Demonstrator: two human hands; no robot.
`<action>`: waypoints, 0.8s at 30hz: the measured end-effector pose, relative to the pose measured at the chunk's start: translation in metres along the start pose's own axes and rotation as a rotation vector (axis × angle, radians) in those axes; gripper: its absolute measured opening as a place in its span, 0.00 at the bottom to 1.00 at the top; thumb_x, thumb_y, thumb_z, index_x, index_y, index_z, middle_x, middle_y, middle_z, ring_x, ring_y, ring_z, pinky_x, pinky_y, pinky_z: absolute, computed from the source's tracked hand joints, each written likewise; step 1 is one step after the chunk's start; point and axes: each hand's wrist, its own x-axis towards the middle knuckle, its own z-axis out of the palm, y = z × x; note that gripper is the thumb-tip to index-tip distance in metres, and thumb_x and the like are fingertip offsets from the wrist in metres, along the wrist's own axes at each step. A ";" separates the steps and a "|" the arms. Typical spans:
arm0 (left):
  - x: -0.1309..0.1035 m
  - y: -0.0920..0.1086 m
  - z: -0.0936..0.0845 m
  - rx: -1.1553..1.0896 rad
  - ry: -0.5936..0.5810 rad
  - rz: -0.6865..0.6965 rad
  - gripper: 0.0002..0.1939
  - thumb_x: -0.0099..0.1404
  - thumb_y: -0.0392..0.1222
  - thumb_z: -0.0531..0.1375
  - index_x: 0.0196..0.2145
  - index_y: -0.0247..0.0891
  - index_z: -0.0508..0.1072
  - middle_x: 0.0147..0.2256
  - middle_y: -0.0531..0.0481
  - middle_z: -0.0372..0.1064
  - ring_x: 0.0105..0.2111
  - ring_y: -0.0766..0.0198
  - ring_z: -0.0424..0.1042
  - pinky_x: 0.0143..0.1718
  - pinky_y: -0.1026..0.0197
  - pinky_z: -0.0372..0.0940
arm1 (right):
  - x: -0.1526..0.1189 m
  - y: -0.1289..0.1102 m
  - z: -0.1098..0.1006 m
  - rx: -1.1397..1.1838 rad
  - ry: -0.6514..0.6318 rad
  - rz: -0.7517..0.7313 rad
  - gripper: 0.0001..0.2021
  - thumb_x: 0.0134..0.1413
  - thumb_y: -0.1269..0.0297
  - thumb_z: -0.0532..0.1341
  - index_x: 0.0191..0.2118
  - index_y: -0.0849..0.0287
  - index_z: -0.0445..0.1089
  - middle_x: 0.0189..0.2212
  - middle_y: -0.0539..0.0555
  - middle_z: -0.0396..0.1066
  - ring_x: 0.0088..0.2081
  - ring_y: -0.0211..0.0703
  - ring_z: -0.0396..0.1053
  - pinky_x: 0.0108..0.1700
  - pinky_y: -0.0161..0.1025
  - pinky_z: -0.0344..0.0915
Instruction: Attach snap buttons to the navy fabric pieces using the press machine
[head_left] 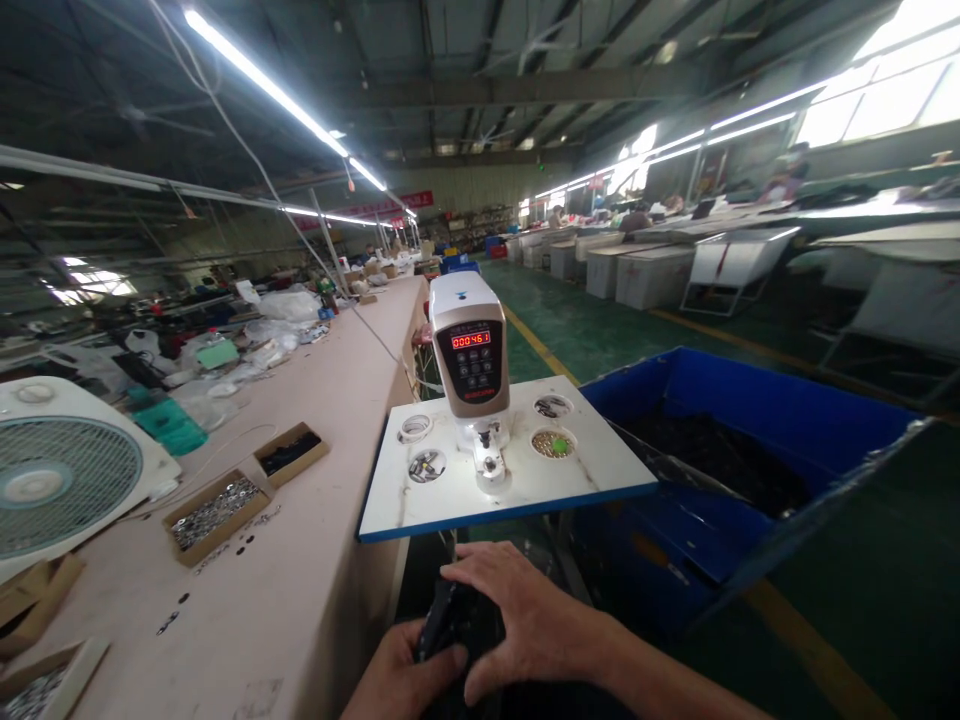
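Low in front, my left hand (pixel 405 675) grips a dark, folded piece (pixel 444 620) that looks like black fabric; its exact kind cannot be made out. My right hand (pixel 521 610) arches over the same piece, thumb and fingers apart, with no clear hold on it. Just beyond both hands stands a small white table (pixel 450 515) with a blue edge. On it is a press machine (pixel 471 345) with a red digital counter and a small metal head (pixel 490 462). Round wells in the tabletop hold small metal parts (pixel 551 445) and pale rings (pixel 414 428).
To the left runs a long workbench (pixel 337 400) with a fan (pixel 52 470), a carton of metal fasteners (pixel 214 515), a carton of black parts (pixel 291 455) and plastic bags (pixel 289 305). A large blue bin (pixel 847 400) with dark material stands at the right.
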 end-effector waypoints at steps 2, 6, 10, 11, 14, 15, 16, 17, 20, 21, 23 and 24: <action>0.013 0.015 0.004 0.045 -0.065 0.080 0.27 0.51 0.58 0.70 0.35 0.29 0.77 0.27 0.50 0.70 0.27 0.66 0.65 0.30 0.65 0.58 | -0.005 0.004 -0.004 -0.026 -0.060 0.056 0.34 0.38 0.56 0.75 0.56 0.48 0.72 0.51 0.55 0.74 0.53 0.56 0.68 0.59 0.44 0.56; 0.027 0.038 0.012 0.157 -0.158 0.119 0.24 0.53 0.57 0.69 0.33 0.30 0.76 0.25 0.52 0.67 0.25 0.69 0.61 0.29 0.66 0.54 | -0.003 0.026 -0.015 0.025 -0.089 0.205 0.16 0.42 0.57 0.73 0.40 0.54 0.78 0.33 0.49 0.77 0.35 0.44 0.72 0.36 0.33 0.61; 0.033 0.053 0.017 0.204 -0.204 0.070 0.24 0.49 0.57 0.70 0.32 0.31 0.76 0.25 0.54 0.66 0.25 0.68 0.61 0.29 0.66 0.54 | -0.005 0.039 -0.029 0.112 -0.119 0.274 0.13 0.42 0.56 0.72 0.32 0.58 0.76 0.25 0.45 0.71 0.29 0.38 0.66 0.29 0.31 0.55; 0.034 0.057 0.018 0.210 -0.214 0.061 0.24 0.49 0.56 0.71 0.32 0.32 0.76 0.25 0.54 0.66 0.25 0.68 0.61 0.30 0.66 0.54 | -0.005 0.040 -0.033 0.143 -0.134 0.287 0.13 0.43 0.55 0.72 0.32 0.58 0.75 0.25 0.45 0.69 0.28 0.38 0.64 0.29 0.31 0.55; 0.044 0.067 0.018 0.203 -0.264 0.050 0.19 0.51 0.52 0.70 0.32 0.33 0.77 0.25 0.55 0.67 0.26 0.68 0.61 0.31 0.66 0.55 | -0.002 0.046 -0.044 0.231 -0.169 0.318 0.13 0.46 0.54 0.70 0.33 0.59 0.75 0.24 0.45 0.68 0.28 0.37 0.62 0.29 0.31 0.55; 0.050 0.070 0.017 0.199 -0.282 0.049 0.18 0.52 0.51 0.70 0.32 0.33 0.77 0.25 0.55 0.67 0.26 0.68 0.62 0.32 0.66 0.55 | 0.000 0.049 -0.047 0.258 -0.172 0.330 0.13 0.47 0.54 0.69 0.34 0.59 0.75 0.24 0.45 0.67 0.27 0.37 0.62 0.29 0.31 0.55; 0.056 0.073 0.016 0.193 -0.298 0.044 0.16 0.52 0.49 0.70 0.32 0.33 0.77 0.26 0.55 0.68 0.26 0.68 0.62 0.32 0.66 0.56 | 0.003 0.052 -0.049 0.281 -0.168 0.342 0.14 0.49 0.53 0.68 0.34 0.59 0.75 0.24 0.46 0.67 0.27 0.36 0.61 0.29 0.31 0.55; 0.063 0.076 0.014 0.182 -0.310 0.036 0.16 0.52 0.48 0.70 0.32 0.33 0.77 0.26 0.55 0.69 0.26 0.68 0.63 0.33 0.66 0.57 | 0.006 0.056 -0.051 0.301 -0.158 0.358 0.14 0.50 0.52 0.67 0.34 0.60 0.75 0.24 0.46 0.67 0.26 0.36 0.60 0.28 0.31 0.54; 0.088 0.085 0.009 0.162 -0.312 0.002 0.17 0.50 0.47 0.70 0.35 0.34 0.78 0.30 0.53 0.73 0.28 0.66 0.67 0.36 0.64 0.60 | 0.019 0.068 -0.055 0.320 -0.082 0.419 0.17 0.55 0.50 0.62 0.33 0.61 0.73 0.22 0.46 0.65 0.25 0.35 0.58 0.26 0.32 0.52; 0.097 0.089 0.008 0.158 -0.307 -0.009 0.18 0.50 0.47 0.70 0.36 0.33 0.78 0.31 0.52 0.73 0.29 0.65 0.67 0.37 0.63 0.61 | 0.025 0.072 -0.057 0.302 -0.045 0.431 0.17 0.56 0.50 0.61 0.32 0.61 0.73 0.21 0.46 0.65 0.24 0.35 0.58 0.26 0.32 0.51; 0.115 0.097 0.005 0.161 -0.299 -0.021 0.18 0.50 0.47 0.70 0.37 0.33 0.78 0.31 0.51 0.74 0.29 0.64 0.68 0.38 0.62 0.62 | 0.037 0.081 -0.061 0.219 0.036 0.425 0.16 0.57 0.51 0.60 0.30 0.61 0.73 0.21 0.46 0.66 0.25 0.36 0.59 0.27 0.33 0.52; 0.124 0.100 0.004 0.168 -0.291 -0.018 0.18 0.51 0.47 0.69 0.36 0.33 0.78 0.31 0.50 0.74 0.29 0.64 0.68 0.38 0.62 0.62 | 0.043 0.086 -0.064 0.165 0.076 0.406 0.15 0.57 0.53 0.61 0.30 0.61 0.74 0.22 0.47 0.67 0.26 0.37 0.61 0.28 0.33 0.53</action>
